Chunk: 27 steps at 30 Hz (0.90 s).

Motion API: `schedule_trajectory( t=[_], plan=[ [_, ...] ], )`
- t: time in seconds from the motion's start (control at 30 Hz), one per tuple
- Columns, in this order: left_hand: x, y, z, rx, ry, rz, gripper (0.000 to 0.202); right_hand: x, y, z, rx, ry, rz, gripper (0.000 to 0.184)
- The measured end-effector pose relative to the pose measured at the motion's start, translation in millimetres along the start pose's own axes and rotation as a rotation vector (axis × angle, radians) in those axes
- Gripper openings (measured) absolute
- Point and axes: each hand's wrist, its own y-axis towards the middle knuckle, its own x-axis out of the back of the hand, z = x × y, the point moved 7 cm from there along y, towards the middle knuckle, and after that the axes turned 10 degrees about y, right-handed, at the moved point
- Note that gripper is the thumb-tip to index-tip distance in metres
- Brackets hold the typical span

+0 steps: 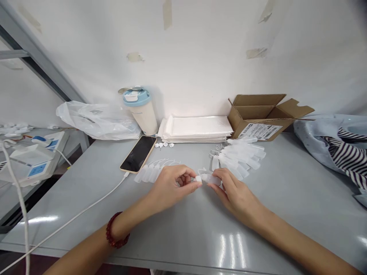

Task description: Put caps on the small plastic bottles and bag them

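Between thumb and fingers, my left hand (174,183) pinches a small white cap (198,178). My right hand (233,193) grips a small translucent plastic bottle (211,179) lying on its side, its narrow end pointing at the cap. A thin pale strand curves up by the bottle's neck. Cap and bottle end are very close; I cannot tell whether they touch. Beyond my right hand is a pile of similar translucent bottles (243,154). A row of more bottles with thin curved strands (150,172) lies behind my left hand, which partly hides it.
Several loose white caps (164,145) lie near a phone (138,153) with a white cable (100,202). Along the wall stand a plastic bag (97,120), a blue-lidded cup (143,112), stacked white packets (197,130) and an open cardboard box (260,118). Striped fabric (349,152) lies right.
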Motion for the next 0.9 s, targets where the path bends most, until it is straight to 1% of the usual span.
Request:
schedule_trajectory(
  t=[0.13, 0.2, 0.3, 0.4, 0.47, 0.57, 0.67, 0.8, 0.9],
  plan=[
    [-0.2, -2, -6, -0.082, 0.046, -0.019, 0.012, 1, -1, 4, 0.057, -0.119, -0.036, 0.009],
    [0.4, -3, -8, -0.105, 0.092, -0.044, 0.012, 2, -2, 8, 0.110, -0.185, -0.049, 0.009],
    [1.2, -4, -9, -0.104, 0.143, -0.064, 0.013, 4, -4, 15, 0.187, -0.260, -0.088, 0.013],
    [2.2, -4, -9, -0.061, 0.104, -0.043, 0.014, 7, -6, 20, 0.243, -0.305, -0.128, 0.016],
    [0.9, -3, -6, 0.013, 0.023, 0.020, 0.016, 10, -6, 23, 0.278, -0.318, -0.141, 0.018],
    [-7.6, -4, 2, 0.164, -0.165, 0.191, 0.021, 15, -5, 30, 0.339, -0.318, -0.152, 0.018],
    [-17.2, -7, 7, 0.250, -0.359, 0.342, 0.023, 18, -4, 35, 0.374, -0.297, -0.140, 0.020],
    [-24.1, -8, 9, 0.297, -0.526, 0.433, 0.030, 22, -3, 39, 0.387, -0.275, -0.118, 0.023],
    [-25.5, -9, 11, 0.312, -0.525, 0.448, 0.033, 24, -2, 41, 0.393, -0.287, -0.120, 0.026]
  ],
)
